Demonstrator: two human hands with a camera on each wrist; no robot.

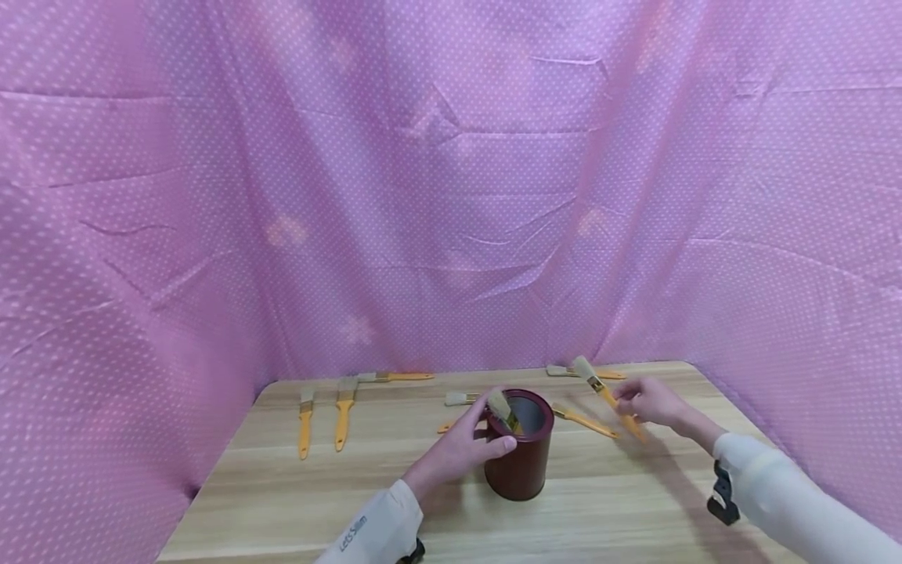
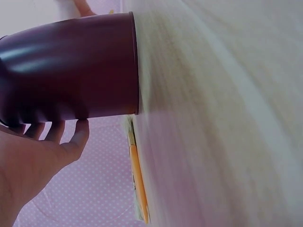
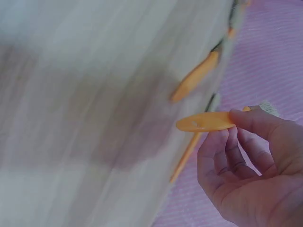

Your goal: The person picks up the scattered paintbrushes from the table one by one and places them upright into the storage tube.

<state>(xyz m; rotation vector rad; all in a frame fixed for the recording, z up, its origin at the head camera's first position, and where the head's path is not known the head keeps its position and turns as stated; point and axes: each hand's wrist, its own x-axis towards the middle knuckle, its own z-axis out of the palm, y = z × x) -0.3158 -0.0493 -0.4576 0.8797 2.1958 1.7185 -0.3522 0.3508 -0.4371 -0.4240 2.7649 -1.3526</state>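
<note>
A dark red can (image 1: 517,470) stands upright on the wooden table, its open top facing up. My left hand (image 1: 458,450) holds it at the left side near the rim, the thumb in front and fingers behind; the left wrist view shows fingertips against the can's wall (image 2: 71,66). Inside the can leans a paintbrush (image 1: 499,407), pale bristles up over the rim. To the right, my right hand (image 1: 651,401) pinches another paintbrush (image 1: 597,384) by its yellow handle (image 3: 206,121), bristles pointing up and left, raised over the table.
Two paintbrushes (image 1: 342,419) lie at the left, and one (image 1: 405,377) along the back edge. Others lie behind the can (image 1: 460,399), right of it (image 1: 586,423) and at the back right (image 1: 610,375). A pink dotted cloth (image 1: 451,196) surrounds the table's back and sides.
</note>
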